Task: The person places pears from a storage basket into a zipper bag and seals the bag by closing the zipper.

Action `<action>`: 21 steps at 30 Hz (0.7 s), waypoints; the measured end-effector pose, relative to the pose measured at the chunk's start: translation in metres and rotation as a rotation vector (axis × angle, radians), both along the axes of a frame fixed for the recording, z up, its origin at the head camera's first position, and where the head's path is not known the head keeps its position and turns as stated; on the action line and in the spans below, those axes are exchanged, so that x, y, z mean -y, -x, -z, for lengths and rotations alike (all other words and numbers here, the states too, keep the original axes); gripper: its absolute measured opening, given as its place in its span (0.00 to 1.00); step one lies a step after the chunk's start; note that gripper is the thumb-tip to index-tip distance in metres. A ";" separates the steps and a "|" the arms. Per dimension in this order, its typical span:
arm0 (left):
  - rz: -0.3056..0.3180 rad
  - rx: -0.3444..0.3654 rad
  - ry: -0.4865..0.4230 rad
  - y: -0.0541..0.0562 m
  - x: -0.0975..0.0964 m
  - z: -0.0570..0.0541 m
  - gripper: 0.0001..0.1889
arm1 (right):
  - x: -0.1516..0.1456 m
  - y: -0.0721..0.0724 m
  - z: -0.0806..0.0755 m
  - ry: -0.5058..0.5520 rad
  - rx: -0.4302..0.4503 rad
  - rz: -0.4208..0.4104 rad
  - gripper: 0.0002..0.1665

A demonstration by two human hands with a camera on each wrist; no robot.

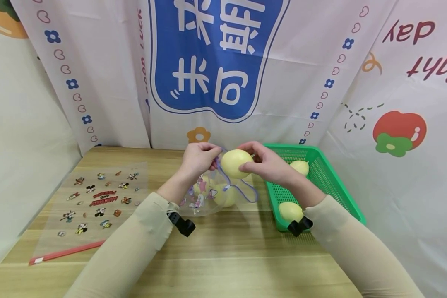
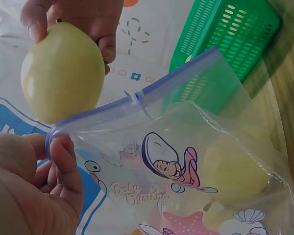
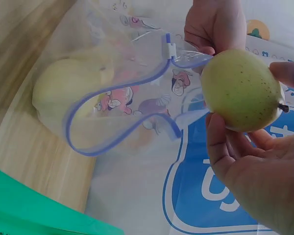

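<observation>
My right hand [image 1: 268, 164] holds a pale yellow pear [image 1: 235, 164], fingers and thumb around its sides. In the right wrist view the pear's brown stem [image 3: 283, 107] points toward that hand's palm. The left hand [image 1: 198, 159] pinches the purple zip edge of a clear printed zip bag [image 2: 137, 166]. The bag's mouth gapes in the right wrist view, with a white slider [image 3: 172, 51] on the zip. Pears [image 3: 71, 88] lie inside the bag, seen through the plastic. The held pear is above the bag's mouth, outside it.
A green plastic basket [image 1: 337, 178] stands on the right, with a pear [image 1: 290, 211] near its front and another pear [image 1: 300, 167] farther back. On the left, a flat cartoon-printed bag [image 1: 93, 223] with a red zip strip [image 1: 67, 251] lies on the wooden table [image 1: 208, 265].
</observation>
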State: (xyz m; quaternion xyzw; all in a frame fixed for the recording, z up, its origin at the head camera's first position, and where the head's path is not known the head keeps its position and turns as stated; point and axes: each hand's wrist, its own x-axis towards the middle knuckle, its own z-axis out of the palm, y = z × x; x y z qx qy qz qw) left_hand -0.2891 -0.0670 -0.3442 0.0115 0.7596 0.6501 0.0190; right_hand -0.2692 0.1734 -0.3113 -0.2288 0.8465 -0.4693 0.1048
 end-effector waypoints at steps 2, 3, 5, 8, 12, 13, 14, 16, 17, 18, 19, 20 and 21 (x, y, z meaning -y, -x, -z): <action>-0.002 -0.002 0.007 0.000 0.000 0.000 0.12 | 0.002 0.000 0.001 -0.019 -0.004 0.006 0.33; -0.003 -0.004 0.012 0.000 0.000 -0.001 0.12 | 0.003 0.000 0.002 -0.033 -0.007 0.013 0.33; -0.002 -0.003 0.017 0.000 0.000 0.000 0.13 | 0.004 0.002 0.004 -0.062 -0.016 0.022 0.34; -0.002 0.002 0.025 0.000 -0.002 -0.001 0.12 | 0.005 0.007 0.009 -0.101 -0.041 0.029 0.34; -0.008 0.000 0.022 0.000 -0.004 -0.001 0.11 | 0.008 0.013 0.015 -0.168 -0.109 0.037 0.35; -0.011 -0.002 0.020 0.000 -0.004 -0.001 0.11 | 0.009 0.014 0.015 -0.188 -0.128 0.043 0.36; -0.012 -0.004 0.016 0.000 -0.005 -0.001 0.11 | 0.010 0.014 0.015 -0.202 -0.142 0.045 0.36; -0.019 -0.012 0.009 0.001 -0.005 -0.001 0.11 | 0.013 0.014 0.015 -0.218 -0.161 0.046 0.37; -0.024 -0.014 0.008 0.001 -0.005 -0.001 0.11 | 0.014 0.015 0.015 -0.218 -0.165 0.043 0.37; -0.030 -0.017 0.006 0.001 -0.006 -0.001 0.11 | 0.015 0.015 0.015 -0.219 -0.167 0.042 0.37; -0.035 -0.022 0.006 0.001 -0.006 -0.001 0.11 | 0.016 0.016 0.016 -0.221 -0.167 0.042 0.37; -0.040 -0.027 0.005 0.001 -0.006 -0.001 0.11 | 0.016 0.017 0.017 -0.222 -0.166 0.039 0.36; -0.045 -0.032 0.003 0.002 -0.006 -0.001 0.11 | 0.017 0.017 0.017 -0.224 -0.165 0.036 0.36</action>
